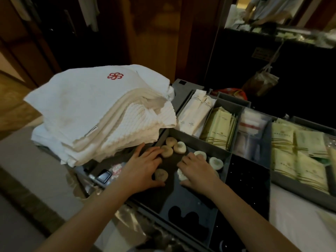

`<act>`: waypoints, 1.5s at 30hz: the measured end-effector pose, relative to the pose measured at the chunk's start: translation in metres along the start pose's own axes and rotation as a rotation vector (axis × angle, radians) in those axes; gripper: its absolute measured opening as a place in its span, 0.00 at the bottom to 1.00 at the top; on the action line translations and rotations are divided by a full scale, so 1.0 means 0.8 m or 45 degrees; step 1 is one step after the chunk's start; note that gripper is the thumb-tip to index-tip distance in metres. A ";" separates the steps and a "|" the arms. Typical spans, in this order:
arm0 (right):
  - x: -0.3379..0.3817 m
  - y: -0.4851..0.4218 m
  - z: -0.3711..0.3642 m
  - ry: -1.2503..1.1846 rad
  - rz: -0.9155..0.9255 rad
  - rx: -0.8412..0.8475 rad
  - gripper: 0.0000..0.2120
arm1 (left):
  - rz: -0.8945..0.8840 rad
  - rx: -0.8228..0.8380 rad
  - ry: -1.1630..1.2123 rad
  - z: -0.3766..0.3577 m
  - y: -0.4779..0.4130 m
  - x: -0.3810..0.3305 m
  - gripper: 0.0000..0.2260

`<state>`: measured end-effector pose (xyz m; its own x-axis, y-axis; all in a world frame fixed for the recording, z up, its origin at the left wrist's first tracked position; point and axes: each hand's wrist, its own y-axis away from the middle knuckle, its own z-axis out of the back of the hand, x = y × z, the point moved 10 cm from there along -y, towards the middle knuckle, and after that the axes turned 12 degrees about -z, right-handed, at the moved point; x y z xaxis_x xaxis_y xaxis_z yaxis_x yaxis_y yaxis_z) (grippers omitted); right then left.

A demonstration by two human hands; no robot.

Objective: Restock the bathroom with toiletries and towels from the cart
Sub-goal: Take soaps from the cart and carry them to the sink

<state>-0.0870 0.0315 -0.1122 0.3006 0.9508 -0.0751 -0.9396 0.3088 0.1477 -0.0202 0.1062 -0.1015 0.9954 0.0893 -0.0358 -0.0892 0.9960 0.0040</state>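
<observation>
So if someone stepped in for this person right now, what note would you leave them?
Left hand: flat in the soap tray, fingers spread among the soaps, no clear grip.
Right hand: resting over a white soap, grip unclear.
Towels: stacked on the cart, left of the tray.
Sachets: in compartments to the right.
Done: nothing visibly taken.
Left: pick soaps, sachets and towels, carry them to the bathroom.

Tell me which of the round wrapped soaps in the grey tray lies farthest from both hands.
The round wrapped soap in the far corner of the grey tray, beside the white folded towels. It alone lies behind all the others; the rest lie nearer the hands.
</observation>
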 end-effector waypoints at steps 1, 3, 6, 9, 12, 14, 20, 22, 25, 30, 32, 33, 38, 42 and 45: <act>-0.003 0.001 -0.001 -0.106 -0.017 0.011 0.23 | 0.013 -0.012 -0.001 0.001 0.000 0.001 0.31; -0.014 0.002 0.006 -0.467 -0.098 0.035 0.20 | 0.021 -0.032 -0.005 0.001 0.000 0.003 0.31; -0.034 0.002 0.017 -1.265 -0.320 0.149 0.07 | 0.008 -0.031 -0.041 0.001 -0.001 0.002 0.33; -0.046 0.009 0.011 -2.154 -0.584 0.313 0.08 | -0.008 0.012 -0.080 -0.004 -0.003 0.001 0.32; -0.041 0.020 0.000 -2.853 -0.757 0.459 0.11 | -0.009 0.065 -0.117 -0.010 -0.005 0.001 0.32; -0.042 0.025 -0.006 -2.943 -0.833 0.487 0.12 | -0.023 0.079 -0.133 -0.012 -0.006 0.000 0.30; -0.061 0.030 -0.016 -2.706 -0.933 0.365 0.09 | -0.069 0.023 -0.135 -0.007 -0.005 -0.004 0.22; -0.070 0.027 -0.014 -2.307 -0.885 0.305 0.08 | -0.069 0.008 -0.123 -0.007 -0.005 -0.004 0.23; -0.068 0.015 -0.007 -1.608 -0.725 0.230 0.11 | -0.064 0.024 -0.128 -0.009 -0.004 -0.004 0.27; -0.018 -0.004 -0.015 -0.899 -0.346 0.249 0.11 | 0.014 0.039 -0.153 -0.007 -0.009 -0.004 0.32; -0.013 -0.007 -0.014 -0.805 -0.324 0.211 0.10 | 0.038 0.056 -0.166 -0.007 -0.012 -0.005 0.33; -0.014 -0.008 -0.012 -0.741 -0.331 0.176 0.11 | 0.044 0.059 -0.174 -0.007 -0.013 -0.006 0.32; -0.015 -0.007 -0.004 -0.525 -0.266 0.062 0.13 | 0.072 0.025 -0.167 -0.002 -0.015 -0.012 0.28; -0.016 0.000 -0.009 -0.464 -0.231 0.112 0.20 | 0.070 0.026 -0.163 -0.003 -0.018 -0.014 0.25; -0.013 0.000 -0.013 -0.394 -0.215 0.124 0.22 | 0.040 0.047 -0.143 -0.004 -0.018 -0.013 0.23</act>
<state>-0.0914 0.0211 -0.1214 0.4994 0.8445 0.1934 -0.8571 0.4489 0.2529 -0.0296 0.0906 -0.1046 0.9900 0.1179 0.0773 -0.1213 0.9918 0.0406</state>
